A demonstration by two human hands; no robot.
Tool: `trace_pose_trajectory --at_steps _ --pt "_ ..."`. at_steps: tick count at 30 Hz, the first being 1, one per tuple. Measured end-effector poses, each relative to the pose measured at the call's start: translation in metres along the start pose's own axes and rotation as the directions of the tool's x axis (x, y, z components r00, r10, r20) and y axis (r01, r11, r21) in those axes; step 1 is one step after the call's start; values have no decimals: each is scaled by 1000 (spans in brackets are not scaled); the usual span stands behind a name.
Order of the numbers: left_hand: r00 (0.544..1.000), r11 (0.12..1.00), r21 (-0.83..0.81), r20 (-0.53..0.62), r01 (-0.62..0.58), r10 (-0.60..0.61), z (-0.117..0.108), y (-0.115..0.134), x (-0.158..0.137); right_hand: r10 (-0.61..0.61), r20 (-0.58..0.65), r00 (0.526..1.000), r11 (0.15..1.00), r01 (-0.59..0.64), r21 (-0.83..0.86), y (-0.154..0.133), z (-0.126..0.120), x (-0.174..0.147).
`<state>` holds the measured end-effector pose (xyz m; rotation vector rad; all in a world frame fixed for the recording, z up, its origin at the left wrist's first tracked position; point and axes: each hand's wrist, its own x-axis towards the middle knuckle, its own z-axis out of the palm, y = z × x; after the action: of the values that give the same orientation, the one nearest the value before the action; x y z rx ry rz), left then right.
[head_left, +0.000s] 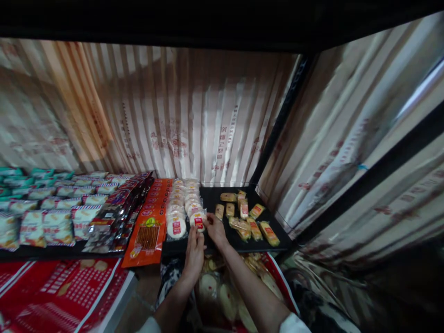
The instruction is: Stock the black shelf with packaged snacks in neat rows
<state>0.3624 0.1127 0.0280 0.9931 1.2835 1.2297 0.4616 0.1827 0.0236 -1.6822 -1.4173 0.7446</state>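
Observation:
At the front of a row, a clear packet of round white rice crackers point(198, 221) with a red label lies on the black shelf point(211, 190). My right hand point(215, 231) pinches its right edge. My left hand point(194, 253) has its fingers on the packet's lower front edge, closed on it. Just to the left lies a matching rice cracker packet point(176, 226), with more of the same in two columns behind. Right of my hands, several small yellow-wrapped snacks point(255, 227) lie scattered on the shelf.
Left are an orange snack bag point(147, 236), dark shiny packets point(111, 222) and rows of white packets point(57, 226). Below the shelf stand an open red-edged box point(289, 289) of packaged snacks and a red carton point(65, 296). A black post point(277, 132) rises at the corner.

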Motion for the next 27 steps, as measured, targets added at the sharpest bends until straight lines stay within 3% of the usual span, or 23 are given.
trace_pose_trajectory --at_steps 9,21,27 --pt "995 994 -63 45 94 -92 7 3 26 21 -24 999 974 -26 -225 -9 10 19" --pt "996 989 -113 3 94 -94 10 -9 41 -1 -87 996 995 -8 -97 -4 22 22" --pt "996 998 -13 -63 69 -69 10 -13 47 -37 -85 996 995 29 -97 0 27 20"
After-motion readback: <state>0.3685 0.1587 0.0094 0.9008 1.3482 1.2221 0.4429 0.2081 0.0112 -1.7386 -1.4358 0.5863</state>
